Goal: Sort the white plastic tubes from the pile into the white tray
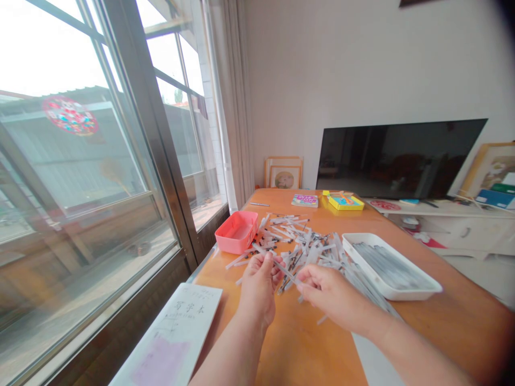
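A slim translucent pen tube is held just below the centre of the frame, slanting down to the right between the two hands. Its upper-left part is pinched between the thumb and curled fingers of the left hand. Its lower-right end is gripped by the thumb and forefinger of the right hand; whether a cap or tip is covered by those fingers cannot be told. For a sound result, the two grips would best be lined up along the tube's axis, so that any push, pull or twist is passed straight through and the thin wall is not bent. A light pinch near each end is probably enough, since a smooth tube may slip or spring if squeezed hard.

Just beyond the fingertips, loose pen parts are heaped across the middle of the frame, some of them dark-ended; more room for the wrists would be gained if the work were held clear of them. To the left of the heap a coral-pink plastic basket is placed, and to the right a white tray is filled with tubes laid side by side. At the lower left, a writing exercise book is laid on the wooden table.
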